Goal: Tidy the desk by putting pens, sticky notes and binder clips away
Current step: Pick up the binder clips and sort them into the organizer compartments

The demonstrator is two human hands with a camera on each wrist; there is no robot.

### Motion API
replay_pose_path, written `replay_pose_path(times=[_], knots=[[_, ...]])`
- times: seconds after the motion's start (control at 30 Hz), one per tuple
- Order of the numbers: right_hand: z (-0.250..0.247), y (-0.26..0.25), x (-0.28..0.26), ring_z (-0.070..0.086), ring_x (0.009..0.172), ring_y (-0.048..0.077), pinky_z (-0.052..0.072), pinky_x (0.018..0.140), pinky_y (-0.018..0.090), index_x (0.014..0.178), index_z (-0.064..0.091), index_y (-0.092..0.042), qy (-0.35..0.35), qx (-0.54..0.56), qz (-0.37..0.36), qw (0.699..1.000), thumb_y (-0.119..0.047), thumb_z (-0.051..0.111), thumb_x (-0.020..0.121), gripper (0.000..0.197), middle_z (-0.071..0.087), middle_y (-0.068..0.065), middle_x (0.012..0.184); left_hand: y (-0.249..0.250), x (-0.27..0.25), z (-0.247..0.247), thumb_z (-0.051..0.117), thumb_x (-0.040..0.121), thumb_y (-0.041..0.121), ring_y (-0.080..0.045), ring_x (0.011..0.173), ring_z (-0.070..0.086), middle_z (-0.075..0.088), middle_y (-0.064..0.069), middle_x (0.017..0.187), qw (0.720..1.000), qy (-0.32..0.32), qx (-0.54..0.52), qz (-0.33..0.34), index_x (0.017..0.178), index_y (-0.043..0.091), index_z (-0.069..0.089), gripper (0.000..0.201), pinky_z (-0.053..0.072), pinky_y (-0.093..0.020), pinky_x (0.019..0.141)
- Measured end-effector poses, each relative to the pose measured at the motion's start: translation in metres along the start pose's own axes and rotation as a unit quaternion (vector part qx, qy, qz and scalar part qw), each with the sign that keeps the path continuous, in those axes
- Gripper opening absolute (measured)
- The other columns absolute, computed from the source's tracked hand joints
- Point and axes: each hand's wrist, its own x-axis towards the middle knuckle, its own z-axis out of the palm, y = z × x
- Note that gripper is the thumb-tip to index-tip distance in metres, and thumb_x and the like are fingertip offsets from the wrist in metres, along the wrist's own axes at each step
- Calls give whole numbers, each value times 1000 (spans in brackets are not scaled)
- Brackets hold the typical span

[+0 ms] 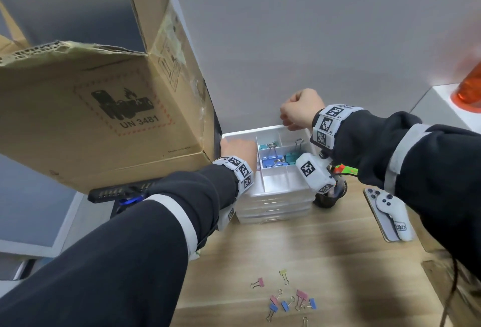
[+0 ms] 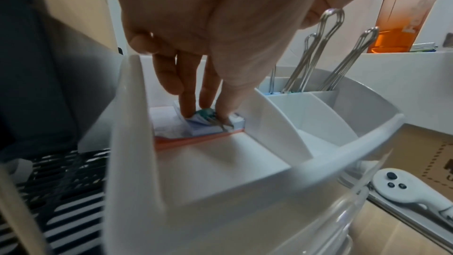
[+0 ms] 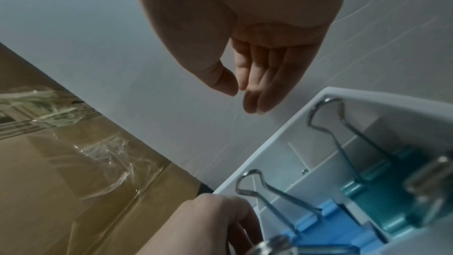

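Observation:
A white divided organiser tray [image 1: 279,186] sits on a stack of clear drawers against the wall. My left hand [image 2: 208,112] reaches down into its left compartment. Thumb and fingers pinch a small teal binder clip [image 2: 205,112] lying on a pad of sticky notes [image 2: 208,130]. In the head view that hand [image 1: 238,148] hides the compartment. My right hand [image 3: 241,92] hovers over the tray's back rim, fingers loosely curled, holding nothing. Large blue [image 1: 269,162] and teal [image 1: 291,157] binder clips stand in the middle compartments. Several small coloured binder clips [image 1: 286,298] lie loose on the near desk.
A big cardboard box [image 1: 104,108] overhangs the left side, close to my left hand. A black cup [image 1: 329,196] stands right of the drawers and a white controller [image 1: 390,212] lies beyond it. An orange bottle [image 1: 468,89] is on the right ledge.

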Motion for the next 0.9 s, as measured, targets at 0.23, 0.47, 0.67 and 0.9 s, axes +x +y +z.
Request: replay_pose_path(times=[0.23, 0.47, 0.67, 0.9], knots=[[-11, 9, 1, 66, 59, 21, 61, 61, 35, 92, 61, -8, 32, 56, -14, 998, -3, 54, 88, 9, 70, 14, 80, -3, 2, -15, 55, 89, 8, -25, 78, 59, 52, 1, 75, 997, 28, -66, -6, 84, 20, 54, 13, 41, -31, 69], [-19, 19, -1, 65, 57, 20, 60, 61, 35, 93, 60, -8, 37, 76, -19, 996, -2, 54, 86, 11, 68, 11, 76, -6, 23, -47, 55, 90, 11, -32, 79, 57, 64, -13, 97, 950, 70, -288, -100, 99, 5, 63, 13, 43, -33, 65], [-38, 37, -8, 65, 56, 20, 60, 62, 36, 92, 61, -7, 49, 71, -17, 996, -1, 54, 86, 11, 68, 13, 78, 5, 20, -46, 53, 94, 25, -30, 84, 68, 71, -15, 101, 909, 38, -398, -117, 101, 2, 64, 26, 56, -36, 75], [-44, 83, -34, 58, 50, 19, 49, 46, 23, 79, 58, -14, 119, 103, -2, 988, -4, 53, 83, 12, 67, 9, 72, -25, -37, -19, 54, 90, 18, -28, 79, 68, 72, -13, 81, 909, 68, -407, -52, 74, 8, 61, 20, 55, -35, 71]])
